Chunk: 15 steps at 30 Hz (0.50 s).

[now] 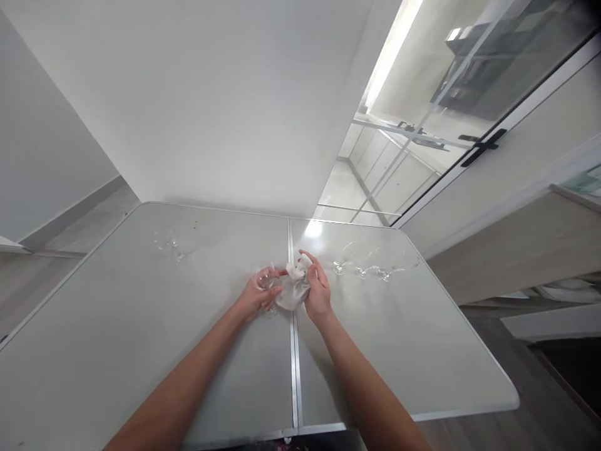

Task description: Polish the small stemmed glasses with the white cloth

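Observation:
In the head view, my left hand (pixel 257 293) is closed around a clear stemmed glass (pixel 265 279), whose foot shows below the fingers. Close beside it, my right hand (pixel 319 292) grips a crumpled white cloth (pixel 293 294) that hangs between the two hands. Whether the cloth touches the glass I cannot tell. To the right of my right hand, several clear stemmed glasses (pixel 339 268) form a row on the table. Farther off on the left is more clear glassware (pixel 173 243), too faint to count.
The pale folding table (pixel 211 369) has a metal-edged seam (pixel 295 376) running down its middle. A white wall (pixel 211 106) meets its far edge. A glazed door with a black handle (pixel 483 147) is at the right, above a wooden surface (pixel 507 250).

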{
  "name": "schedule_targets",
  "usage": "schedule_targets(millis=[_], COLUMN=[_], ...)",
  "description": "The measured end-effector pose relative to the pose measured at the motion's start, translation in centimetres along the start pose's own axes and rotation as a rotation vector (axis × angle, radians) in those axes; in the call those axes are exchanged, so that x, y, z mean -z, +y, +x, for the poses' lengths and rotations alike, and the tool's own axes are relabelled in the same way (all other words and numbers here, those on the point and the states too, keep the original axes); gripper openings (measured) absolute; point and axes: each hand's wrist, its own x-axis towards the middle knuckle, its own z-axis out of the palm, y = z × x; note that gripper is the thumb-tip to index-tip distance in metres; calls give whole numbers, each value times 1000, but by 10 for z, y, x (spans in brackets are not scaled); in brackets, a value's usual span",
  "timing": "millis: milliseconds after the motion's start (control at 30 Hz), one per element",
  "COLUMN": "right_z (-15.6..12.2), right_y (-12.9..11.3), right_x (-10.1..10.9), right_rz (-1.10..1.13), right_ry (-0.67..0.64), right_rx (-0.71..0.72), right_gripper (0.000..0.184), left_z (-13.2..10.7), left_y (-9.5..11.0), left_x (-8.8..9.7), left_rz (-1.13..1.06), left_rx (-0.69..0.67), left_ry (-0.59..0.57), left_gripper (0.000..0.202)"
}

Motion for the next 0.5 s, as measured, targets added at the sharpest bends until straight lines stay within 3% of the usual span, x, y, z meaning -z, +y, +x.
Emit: schedule_targets(millis=[133, 400, 500], right_z=[-5, 6, 8], right_y=[11, 8, 5], right_x=[-5, 10, 21], right_rz=[35, 47, -21], right_ry=[-88, -134, -268], right_rx=[-34, -222, -344], right_gripper=[52, 54, 48], left_z=[2, 1, 1], left_y=[-7, -1, 1], left_x=[-8, -3, 0], left_rz=[190, 156, 193], left_rx=[-5, -240, -256], left_ry=[51, 384, 440], left_gripper=[47, 44, 43])
